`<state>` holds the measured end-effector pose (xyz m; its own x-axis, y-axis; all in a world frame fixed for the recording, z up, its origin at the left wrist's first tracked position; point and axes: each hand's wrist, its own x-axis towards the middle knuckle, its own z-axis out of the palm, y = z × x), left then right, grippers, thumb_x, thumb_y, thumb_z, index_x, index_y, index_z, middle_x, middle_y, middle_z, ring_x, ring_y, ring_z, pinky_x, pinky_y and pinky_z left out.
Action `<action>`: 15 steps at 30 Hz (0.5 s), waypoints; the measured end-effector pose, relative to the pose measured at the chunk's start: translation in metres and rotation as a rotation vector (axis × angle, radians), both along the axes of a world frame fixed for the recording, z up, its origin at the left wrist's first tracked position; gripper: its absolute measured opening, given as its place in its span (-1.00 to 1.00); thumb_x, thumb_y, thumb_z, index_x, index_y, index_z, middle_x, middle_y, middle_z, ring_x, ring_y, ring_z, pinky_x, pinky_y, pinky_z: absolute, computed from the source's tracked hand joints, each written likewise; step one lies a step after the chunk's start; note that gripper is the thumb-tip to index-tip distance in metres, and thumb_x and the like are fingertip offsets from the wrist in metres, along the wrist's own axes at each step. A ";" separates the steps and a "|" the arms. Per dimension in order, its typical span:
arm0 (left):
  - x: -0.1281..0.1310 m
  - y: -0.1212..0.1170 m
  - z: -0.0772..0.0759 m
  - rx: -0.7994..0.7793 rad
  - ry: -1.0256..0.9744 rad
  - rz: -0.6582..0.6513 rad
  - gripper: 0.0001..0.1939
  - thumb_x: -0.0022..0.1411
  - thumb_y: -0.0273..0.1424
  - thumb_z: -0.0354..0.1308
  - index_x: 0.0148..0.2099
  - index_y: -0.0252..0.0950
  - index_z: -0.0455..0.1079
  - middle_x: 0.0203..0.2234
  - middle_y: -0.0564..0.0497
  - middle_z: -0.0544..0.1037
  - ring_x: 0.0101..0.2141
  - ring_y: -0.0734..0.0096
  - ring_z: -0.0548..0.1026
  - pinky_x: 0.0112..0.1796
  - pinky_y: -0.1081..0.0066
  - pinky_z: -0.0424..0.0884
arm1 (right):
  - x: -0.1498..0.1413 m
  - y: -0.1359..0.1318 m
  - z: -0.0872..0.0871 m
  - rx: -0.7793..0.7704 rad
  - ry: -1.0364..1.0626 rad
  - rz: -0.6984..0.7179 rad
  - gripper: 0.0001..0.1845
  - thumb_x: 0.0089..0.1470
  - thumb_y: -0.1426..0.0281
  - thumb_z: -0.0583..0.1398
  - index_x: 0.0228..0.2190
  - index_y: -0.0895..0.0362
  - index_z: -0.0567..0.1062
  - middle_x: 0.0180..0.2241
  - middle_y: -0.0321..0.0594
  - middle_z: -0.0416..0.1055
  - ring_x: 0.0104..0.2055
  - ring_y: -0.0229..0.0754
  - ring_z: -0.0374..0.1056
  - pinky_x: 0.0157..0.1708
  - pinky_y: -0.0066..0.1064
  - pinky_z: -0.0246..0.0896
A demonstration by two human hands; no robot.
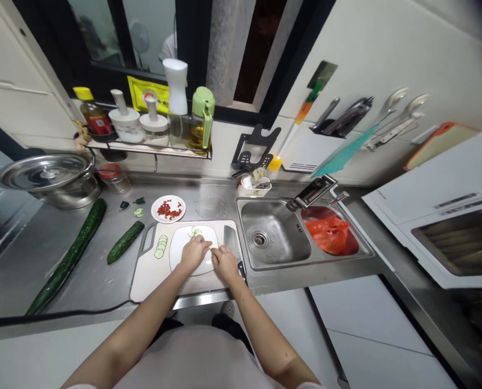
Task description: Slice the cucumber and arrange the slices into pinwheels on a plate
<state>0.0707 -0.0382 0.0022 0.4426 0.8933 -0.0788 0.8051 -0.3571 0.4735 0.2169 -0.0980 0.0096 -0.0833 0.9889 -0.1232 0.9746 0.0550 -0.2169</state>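
Observation:
Over a white square plate [176,251], my left hand [194,253] and my right hand [226,265] nearly meet, fingers pinched on a small pale green cucumber slice [211,246] that is partly hidden. More cucumber slices [194,231] lie at the plate's far edge. The plate rests on a cutting board [147,281], where a row of cucumber slices [160,246] lies to the left. A knife [232,240] lies along the board's right side, beside my right hand, its black handle toward me. Past the board stands a small white plate with chopped red pieces [168,209].
Left of the board lie a cut cucumber [125,242], a long whole cucumber [73,254] and small cucumber ends [139,212]. A lidded steel pot [68,189] stands behind them. To the right is a sink [277,232] with a red bag [329,233]. Seasoning bottles fill a shelf [152,147].

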 end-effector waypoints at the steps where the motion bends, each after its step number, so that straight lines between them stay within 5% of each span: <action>1: 0.000 -0.001 0.000 -0.001 0.002 0.006 -0.70 0.33 -0.32 0.01 -0.01 -0.06 0.51 -0.21 -0.02 0.44 -0.11 0.32 0.35 -0.17 0.41 0.32 | 0.000 0.000 0.000 -0.004 -0.005 0.001 -0.67 0.28 0.35 0.00 -0.07 0.02 0.50 -0.22 -0.15 0.39 -0.14 -0.16 0.25 -0.25 -0.43 0.08; 15: 0.002 -0.004 0.000 -0.018 0.014 0.071 -0.70 0.33 -0.27 0.01 0.01 -0.08 0.50 -0.18 -0.05 0.46 -0.09 0.29 0.35 -0.14 0.40 0.31 | -0.003 0.004 0.002 -0.053 -0.019 -0.022 -0.68 0.27 0.36 0.02 -0.03 0.02 0.48 -0.20 -0.11 0.37 -0.10 -0.14 0.24 -0.21 -0.42 0.10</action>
